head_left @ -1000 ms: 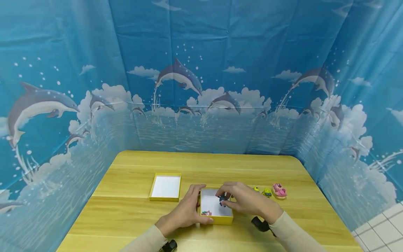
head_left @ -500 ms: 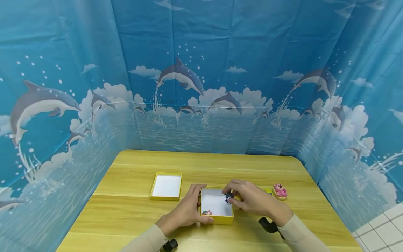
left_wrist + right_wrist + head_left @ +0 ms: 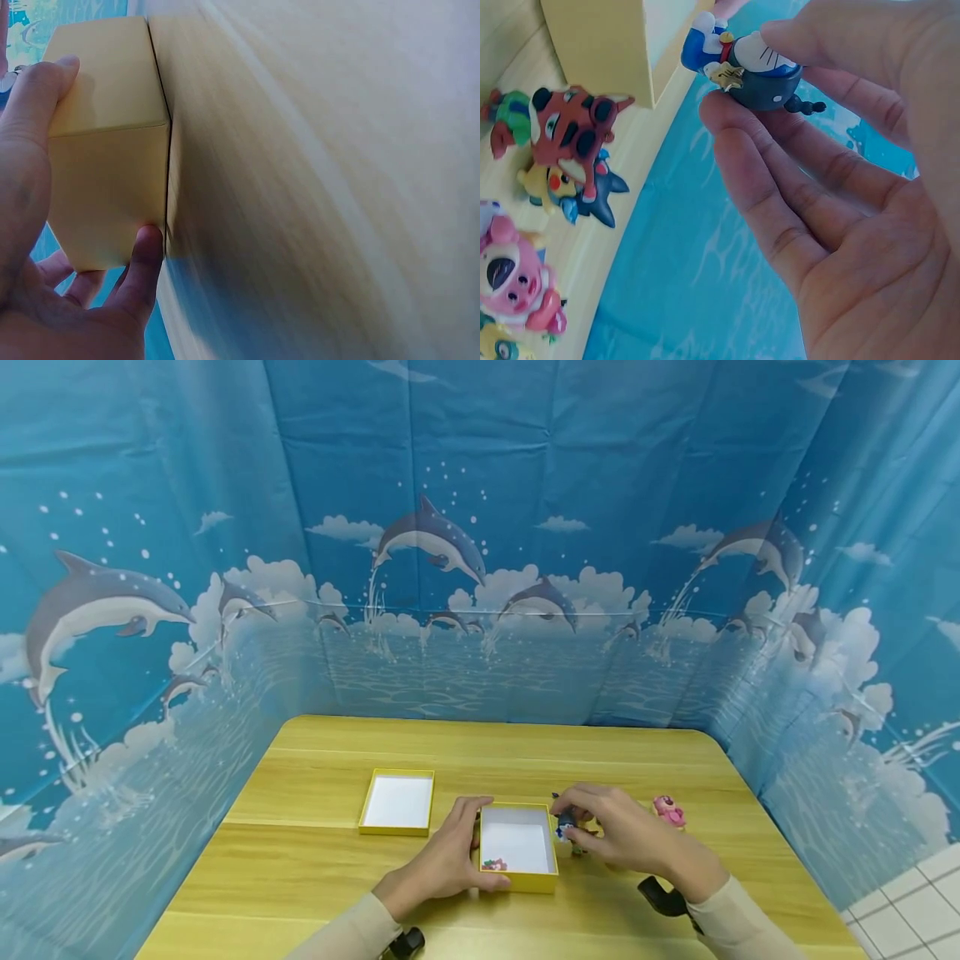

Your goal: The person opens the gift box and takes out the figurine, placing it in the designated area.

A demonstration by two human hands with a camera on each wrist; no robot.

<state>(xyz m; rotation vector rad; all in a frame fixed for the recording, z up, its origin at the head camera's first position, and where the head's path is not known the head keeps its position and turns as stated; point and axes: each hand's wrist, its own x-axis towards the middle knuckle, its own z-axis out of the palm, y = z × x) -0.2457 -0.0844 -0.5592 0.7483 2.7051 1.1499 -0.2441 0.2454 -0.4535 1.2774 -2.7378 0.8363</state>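
Note:
My left hand point(image 3: 447, 852) holds the left side of a yellow box point(image 3: 529, 883), thumb at its front and fingers along the side. In the left wrist view the thumb and fingertips press the box's outer walls point(image 3: 109, 187). A small pink and green piece point(image 3: 494, 865) lies in the box's near left corner. Just beyond the box's right edge, my right hand point(image 3: 633, 835) pinches a blue and white cat figurine point(image 3: 742, 64) with a dark head and braid between thumb and fingers. The figurine is held above the table, tilted sideways in the right wrist view.
Several figurines stand right of the box: a red-brown one point(image 3: 566, 127), a dark-eared one point(image 3: 600, 199), a pink bear point(image 3: 514, 277) and a yellow-green one point(image 3: 502, 341). A shallow yellow tray with white lining point(image 3: 396, 831) lies left. A dolphin-print curtain point(image 3: 480, 668) hangs behind the table.
My right hand has carried the cat figurine rightward from over the box to past its right edge. It now covers some figurines seen before. My left hand stays on the box.

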